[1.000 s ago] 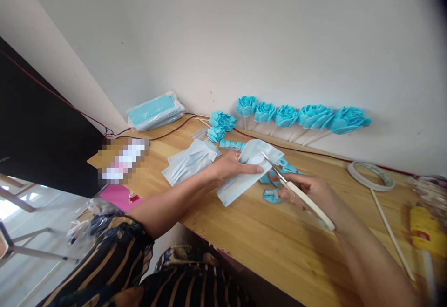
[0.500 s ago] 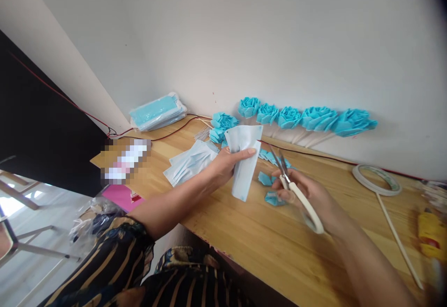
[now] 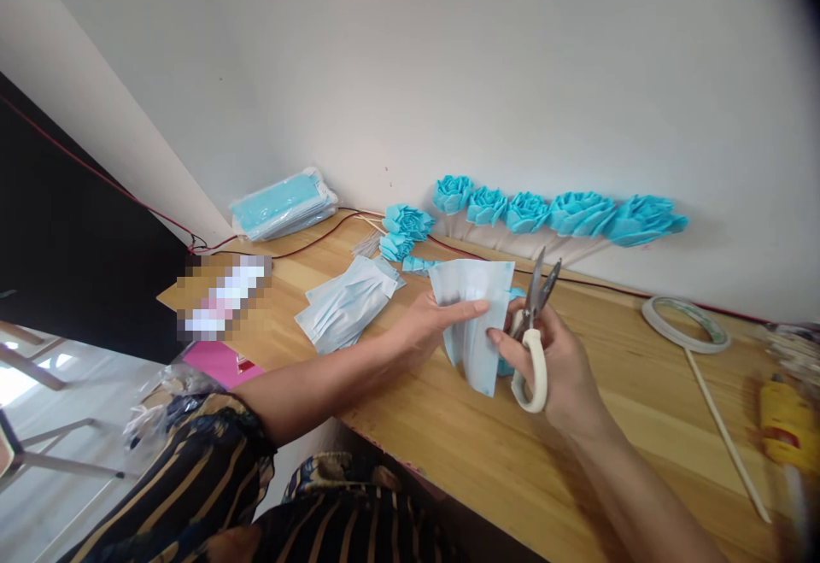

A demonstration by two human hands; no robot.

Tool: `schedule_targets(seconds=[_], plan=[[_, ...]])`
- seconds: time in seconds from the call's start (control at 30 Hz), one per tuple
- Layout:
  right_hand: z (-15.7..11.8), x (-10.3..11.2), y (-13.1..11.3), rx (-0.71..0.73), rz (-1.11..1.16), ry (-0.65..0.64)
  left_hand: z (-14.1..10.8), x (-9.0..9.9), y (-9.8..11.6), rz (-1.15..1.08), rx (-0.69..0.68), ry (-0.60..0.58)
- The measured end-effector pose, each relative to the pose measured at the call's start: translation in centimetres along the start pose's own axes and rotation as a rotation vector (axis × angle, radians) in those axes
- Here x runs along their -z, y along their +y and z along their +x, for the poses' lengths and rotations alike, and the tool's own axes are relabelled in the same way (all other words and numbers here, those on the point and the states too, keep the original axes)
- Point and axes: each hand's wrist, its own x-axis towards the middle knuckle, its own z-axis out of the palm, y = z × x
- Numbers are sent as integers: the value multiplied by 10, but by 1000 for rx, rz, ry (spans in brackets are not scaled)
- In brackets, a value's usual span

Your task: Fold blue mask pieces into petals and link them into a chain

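Note:
My left hand (image 3: 442, 319) is closed on a pale blue face mask (image 3: 477, 358) without ear loops in sight, its thumb lying across the front. My right hand (image 3: 560, 366) holds white-handled scissors (image 3: 535, 358), their blades pointing up and slightly apart. The right thumb and fingers meet the mask's right edge. Behind the mask, small cut blue pieces (image 3: 419, 266) are partly hidden on the wooden table (image 3: 397, 401). To the left of my hands lies a pile of flat face masks (image 3: 349, 302).
Several blue fabric roses (image 3: 529, 213) on sticks lean along the wall. A packet of masks (image 3: 285, 204) sits at the back left. On the right are a tape roll (image 3: 685, 324), a wooden stick (image 3: 727, 435) and a yellow glue gun (image 3: 787, 422). A cable runs along the wall.
The mask and my left hand have moved right. My right hand has come up to the mask's edge, and the scissors now point more upright.

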Motion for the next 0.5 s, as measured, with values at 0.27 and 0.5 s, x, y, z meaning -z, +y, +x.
schedule_targets(seconds=[0.27, 0.5], plan=[[1, 0, 5, -24, 0, -44, 4, 4, 7, 139, -121, 87], [2, 1, 0, 30, -60, 13, 4, 3, 4, 113, -59, 63]])
